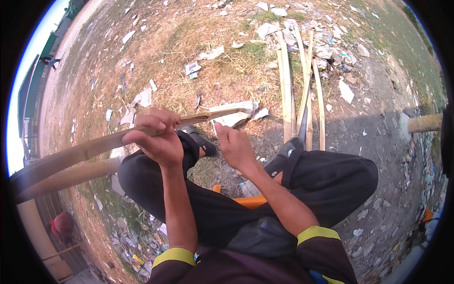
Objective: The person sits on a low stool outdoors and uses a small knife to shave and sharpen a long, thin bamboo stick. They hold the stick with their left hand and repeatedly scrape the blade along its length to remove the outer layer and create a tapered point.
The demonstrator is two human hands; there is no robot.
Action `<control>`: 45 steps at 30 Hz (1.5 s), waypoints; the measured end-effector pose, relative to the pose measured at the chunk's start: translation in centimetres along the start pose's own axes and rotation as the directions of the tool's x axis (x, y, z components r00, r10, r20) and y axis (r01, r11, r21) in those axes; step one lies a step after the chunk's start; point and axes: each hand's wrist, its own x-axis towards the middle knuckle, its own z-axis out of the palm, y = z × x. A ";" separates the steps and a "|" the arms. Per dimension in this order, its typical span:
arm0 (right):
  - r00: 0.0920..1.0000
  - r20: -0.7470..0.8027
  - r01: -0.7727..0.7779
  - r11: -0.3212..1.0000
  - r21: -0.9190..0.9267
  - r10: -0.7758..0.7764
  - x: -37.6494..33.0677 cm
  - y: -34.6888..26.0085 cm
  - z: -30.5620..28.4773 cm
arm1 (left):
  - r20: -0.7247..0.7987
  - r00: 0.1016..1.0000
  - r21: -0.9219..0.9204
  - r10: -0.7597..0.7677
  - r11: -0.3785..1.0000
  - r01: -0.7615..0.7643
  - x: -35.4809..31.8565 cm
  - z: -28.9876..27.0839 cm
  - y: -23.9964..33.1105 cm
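Observation:
A long, flat split-bamboo strip (90,147) slants up from the lower left, across my lap, to a point between my feet. My left hand (161,137) is closed round it near its upper part, fingers curled over it. My right hand (235,146) is a fist close to the strip's far end, thumb toward the strip. From that fist pokes a small green-tipped thing (214,122); my fingers hide most of it, so its kind does not show. Beyond the strip's end lies a pale flat chunk (234,113) on the ground.
Several pale wooden strips (286,90) lie crossed ahead, right of middle, by my right shoe (289,150). Paper scraps (346,91) litter the dry grass. Bamboo poles jut in at the left (71,179) and right (424,123). Below me is an orange seat (250,202). A person (49,61) is far left.

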 end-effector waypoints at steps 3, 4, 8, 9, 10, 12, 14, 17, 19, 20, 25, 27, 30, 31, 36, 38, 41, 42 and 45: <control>1.000 -0.006 -0.019 0.996 -0.083 0.019 0.0 0.2 0.5 | -0.020 0.998 -0.083 -0.057 0.995 0.055 0.1 -0.2 -0.2; 1.000 -0.005 -0.023 0.994 -0.106 0.023 0.0 0.2 0.6 | 0.019 0.998 -0.138 -0.064 0.988 0.066 0.2 -0.4 -0.1; 1.000 -0.004 -0.030 0.985 -0.170 0.030 0.0 0.2 0.8 | 0.007 0.995 -0.152 -0.101 0.983 0.101 0.4 -1.0 0.1; 1.000 -0.015 -0.020 0.987 -0.159 0.018 0.0 0.1 0.8 | 0.057 0.994 -0.160 -0.090 0.982 0.098 0.3 -1.0 0.1; 1.000 -0.025 -0.015 0.989 -0.147 0.011 -0.1 0.1 0.7 | 0.125 0.989 -0.172 -0.075 0.980 0.096 0.2 -0.9 0.1; 0.999 -0.041 -0.018 0.990 -0.140 0.013 -0.2 0.1 0.5 | 0.181 0.982 -0.178 -0.058 0.980 0.091 -0.1 -0.6 -0.1; 0.999 -0.051 -0.010 0.989 -0.146 0.003 -0.2 0.2 0.3 | 0.224 0.973 -0.193 -0.047 0.977 0.091 -0.2 -0.4 -0.2; 0.993 -0.114 -0.032 0.990 -0.134 0.017 -0.2 0.8 0.5 | 0.254 0.967 -0.206 -0.033 0.975 0.087 0.0 -0.3 -0.3; 0.992 -0.124 0.020 0.994 -0.107 -0.034 -0.1 1.3 0.9 | 0.265 0.964 -0.225 -0.002 0.972 0.064 0.2 -0.4 -0.3; 0.989 -0.140 0.033 0.995 -0.099 -0.047 -0.1 1.7 1.2 | 0.283 0.959 -0.219 -0.005 0.973 0.070 0.3 -0.5 -0.3; 0.993 -0.106 -0.071 0.982 -0.175 0.053 0.8 3.8 0.8 | 0.377 0.926 -0.325 0.028 0.940 0.105 0.5 -0.3 -0.4; 0.976 -0.127 -0.201 0.956 -0.214 0.177 1.2 4.2 0.3 | 0.380 0.925 -0.248 -0.002 0.963 0.104 0.1 0.0 -0.2; 0.986 -0.099 -0.145 0.983 -0.113 0.134 1.1 3.8 0.1 | 0.387 0.922 -0.213 -0.024 0.970 0.115 0.1 0.5 -0.3; 0.993 -0.121 -0.017 0.999 -0.032 0.013 0.8 3.5 0.3 | 0.377 0.926 -0.203 -0.023 0.973 0.106 0.1 0.5 -0.4; 0.988 -0.135 0.066 0.997 -0.029 -0.069 0.1 3.1 1.2 | 0.368 0.930 -0.258 0.002 0.961 0.100 0.5 0.2 -0.4; 0.988 -0.146 0.042 0.998 -0.052 -0.049 0.2 3.6 1.2 | 0.376 0.926 -0.262 -0.019 0.957 0.127 0.4 0.2 -0.3; 0.985 -0.175 -0.007 0.996 -0.085 -0.008 0.4 4.5 1.1 | 0.368 0.929 -0.180 -0.044 0.977 0.117 0.3 0.6 -0.3; 0.988 -0.157 -0.015 0.997 -0.076 0.003 0.4 4.8 1.1 | 0.366 0.930 -0.196 -0.036 0.974 0.115 0.3 0.8 -0.3; 0.988 -0.146 0.040 0.997 -0.070 -0.050 0.2 5.1 1.0 | 0.380 0.924 -0.191 -0.049 0.973 0.130 0.3 1.2 -0.2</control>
